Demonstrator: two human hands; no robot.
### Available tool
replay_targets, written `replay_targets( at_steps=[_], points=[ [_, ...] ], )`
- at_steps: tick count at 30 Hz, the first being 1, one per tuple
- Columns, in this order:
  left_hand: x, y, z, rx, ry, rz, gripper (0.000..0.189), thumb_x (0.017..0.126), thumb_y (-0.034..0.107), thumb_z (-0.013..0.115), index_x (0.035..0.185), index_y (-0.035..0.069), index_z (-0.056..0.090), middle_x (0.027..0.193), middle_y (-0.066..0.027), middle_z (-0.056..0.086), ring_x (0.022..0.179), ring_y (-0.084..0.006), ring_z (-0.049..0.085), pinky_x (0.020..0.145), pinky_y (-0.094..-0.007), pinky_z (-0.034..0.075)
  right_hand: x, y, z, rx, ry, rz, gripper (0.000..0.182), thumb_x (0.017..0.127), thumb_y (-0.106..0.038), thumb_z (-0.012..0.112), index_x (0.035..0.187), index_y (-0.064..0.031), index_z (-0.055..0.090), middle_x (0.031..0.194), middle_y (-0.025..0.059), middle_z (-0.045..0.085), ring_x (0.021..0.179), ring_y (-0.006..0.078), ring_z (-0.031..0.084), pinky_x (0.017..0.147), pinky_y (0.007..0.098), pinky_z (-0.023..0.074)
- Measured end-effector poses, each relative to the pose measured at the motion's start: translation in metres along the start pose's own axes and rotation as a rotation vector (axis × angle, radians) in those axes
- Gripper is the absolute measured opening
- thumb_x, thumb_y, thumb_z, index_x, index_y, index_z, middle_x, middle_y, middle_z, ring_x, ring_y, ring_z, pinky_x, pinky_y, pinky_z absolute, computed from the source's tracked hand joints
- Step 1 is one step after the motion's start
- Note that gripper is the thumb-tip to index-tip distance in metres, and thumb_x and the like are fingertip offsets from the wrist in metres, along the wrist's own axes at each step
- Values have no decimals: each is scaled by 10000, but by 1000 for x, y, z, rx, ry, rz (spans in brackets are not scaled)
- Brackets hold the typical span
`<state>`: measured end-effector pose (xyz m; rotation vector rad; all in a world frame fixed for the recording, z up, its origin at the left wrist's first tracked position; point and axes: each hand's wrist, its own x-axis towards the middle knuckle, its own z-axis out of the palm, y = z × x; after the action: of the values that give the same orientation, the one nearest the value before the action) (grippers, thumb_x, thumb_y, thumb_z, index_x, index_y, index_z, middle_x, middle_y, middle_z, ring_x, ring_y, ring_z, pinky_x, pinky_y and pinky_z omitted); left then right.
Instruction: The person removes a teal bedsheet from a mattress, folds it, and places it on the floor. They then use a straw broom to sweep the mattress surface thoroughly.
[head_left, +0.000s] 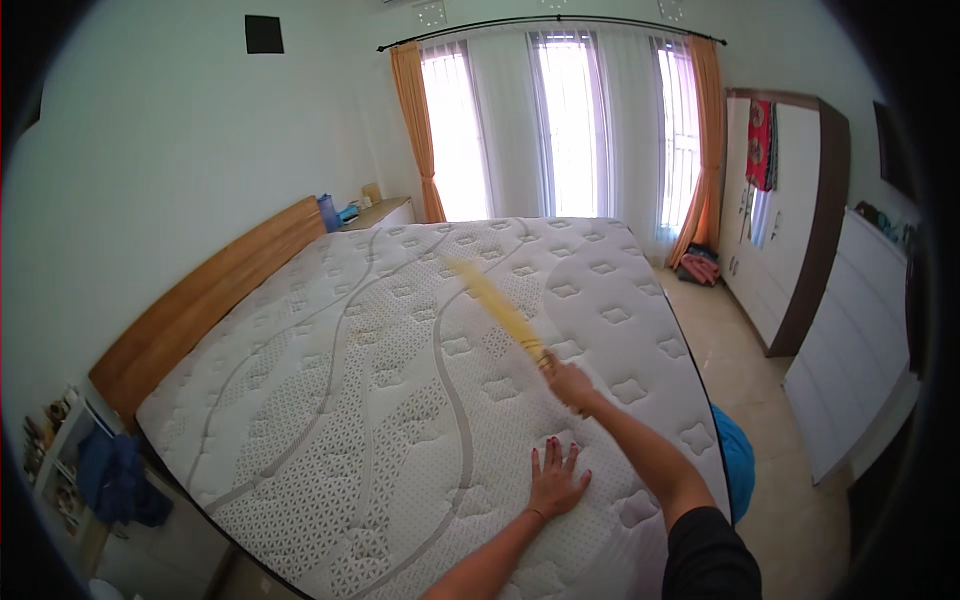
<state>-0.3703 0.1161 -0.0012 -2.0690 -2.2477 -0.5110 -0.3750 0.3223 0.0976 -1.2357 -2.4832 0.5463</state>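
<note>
A large quilted mattress (405, 390), white with grey curved bands, lies before me. My right hand (570, 382) is closed around the handle of a yellow brush or bundle broom (499, 304), which points away to the upper left over the mattress. The tool is blurred, and whether its far end touches the fabric I cannot tell. Nearer to me and to the left, my left hand (556, 480) rests palm down on the mattress with its fingers spread and holds nothing.
A wooden headboard (217, 289) borders the mattress at the left. Right of it stand a wardrobe (780, 225) and a white panel-like object (855, 345). Something blue (733, 461) sits against the right edge. Folded cloths (697, 266) lie on the floor near an orange curtain (705, 150).
</note>
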Motion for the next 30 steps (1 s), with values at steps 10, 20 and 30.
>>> replay_targets(
  at_steps=[10, 20, 30],
  points=[
    [-53, -261, -86, -113, -60, -30, 678, 917, 675, 358, 1480, 297, 359, 1553, -180, 255, 1442, -393, 184, 1169, -530, 80, -58, 12, 23, -316, -104, 162, 556, 997, -467, 331, 1512, -281, 235, 1009, 236, 672, 930, 384, 661, 849, 503, 505],
    [-65, -376, -112, 69, 53, -406, 744, 919, 650, 316, 1530, 232, 233, 1590, -154, 152, 1475, -345, 49, 1151, -556, -85, 49, 34, -2, -162, 235, 410, 525, 966, -453, 385, 1358, -106, 427, 1046, 254, 649, 959, 438, 632, 837, 535, 495],
    [-51, -386, -98, 48, 244, -413, 629, 961, 519, 350, 1501, 198, 321, 1562, -167, 233, 1466, -345, 112, 1150, -586, -44, 121, -259, 181, -149, -265, -143, 572, 1011, -427, 324, 1516, -180, 219, 1096, 257, 636, 960, 395, 642, 840, 480, 498]
  ],
)
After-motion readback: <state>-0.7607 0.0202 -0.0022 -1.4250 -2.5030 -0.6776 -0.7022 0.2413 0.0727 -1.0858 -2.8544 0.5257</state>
